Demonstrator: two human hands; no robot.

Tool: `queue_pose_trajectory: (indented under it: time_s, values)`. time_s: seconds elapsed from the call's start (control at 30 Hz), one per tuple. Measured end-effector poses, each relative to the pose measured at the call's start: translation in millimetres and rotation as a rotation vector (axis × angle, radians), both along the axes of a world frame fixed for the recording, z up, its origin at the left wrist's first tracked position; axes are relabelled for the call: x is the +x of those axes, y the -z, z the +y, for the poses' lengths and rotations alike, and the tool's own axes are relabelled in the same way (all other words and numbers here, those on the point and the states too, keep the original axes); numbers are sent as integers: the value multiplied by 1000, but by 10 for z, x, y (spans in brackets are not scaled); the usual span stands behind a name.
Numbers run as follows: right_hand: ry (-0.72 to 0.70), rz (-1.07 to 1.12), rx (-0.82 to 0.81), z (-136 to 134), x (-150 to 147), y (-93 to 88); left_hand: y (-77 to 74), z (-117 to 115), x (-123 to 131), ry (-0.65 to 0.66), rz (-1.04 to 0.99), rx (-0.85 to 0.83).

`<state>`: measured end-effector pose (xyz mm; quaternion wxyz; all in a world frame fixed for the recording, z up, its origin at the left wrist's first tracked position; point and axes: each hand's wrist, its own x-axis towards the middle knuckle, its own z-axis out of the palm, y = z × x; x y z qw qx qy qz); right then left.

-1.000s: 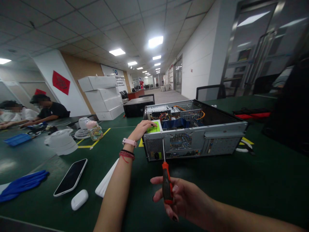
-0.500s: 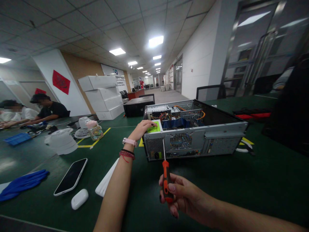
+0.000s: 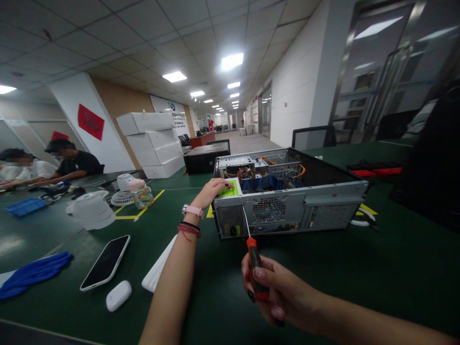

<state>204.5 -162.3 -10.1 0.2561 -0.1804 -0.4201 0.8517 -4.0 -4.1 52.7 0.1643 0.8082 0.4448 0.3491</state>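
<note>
An opened desktop computer case (image 3: 287,211) lies on its side on the green table, its rear panel facing me. My left hand (image 3: 214,189) rests on the power supply (image 3: 235,189) at the case's left rear corner, fingers stretched flat over its yellow-green label. My right hand (image 3: 276,287) is closed around the orange and black handle of a screwdriver (image 3: 257,268). The screwdriver's thin shaft slants up to the rear panel beside the power supply's grille, and its tip appears to touch there. Any screw at the tip is too small to make out. Coloured cables show inside the case.
On the left lie a phone (image 3: 106,263), a white earbud case (image 3: 119,295), a white slab (image 3: 158,266) partly under my left arm, and blue gloves (image 3: 39,270). White fans (image 3: 91,211), a jar (image 3: 141,194) and stacked white boxes (image 3: 154,143) stand behind. Two people sit far left.
The screwdriver's handle has swung slightly right and lower with my right hand, and its grip has turned. The tip stays at the same spot. My left hand has not moved.
</note>
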Motion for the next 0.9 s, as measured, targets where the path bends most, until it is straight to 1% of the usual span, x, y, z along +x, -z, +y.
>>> queue_pose_trajectory:
  time_s: [0.23, 0.43, 0.63, 0.9]
  values:
    - [10, -71, -85, -49, 8, -53, -8, -21, 11, -23, 7, -5]
    - [0, 0, -136, -86, 24, -58, -1, -8, 0, -20, 5, -4]
    - [-7, 26, -109, -66, 20, -30, 29, 35, -23, -2, -10, -1]
    - [1, 19, -74, -44, -2, 9, 10, -1, 8, -13, -10, -5]
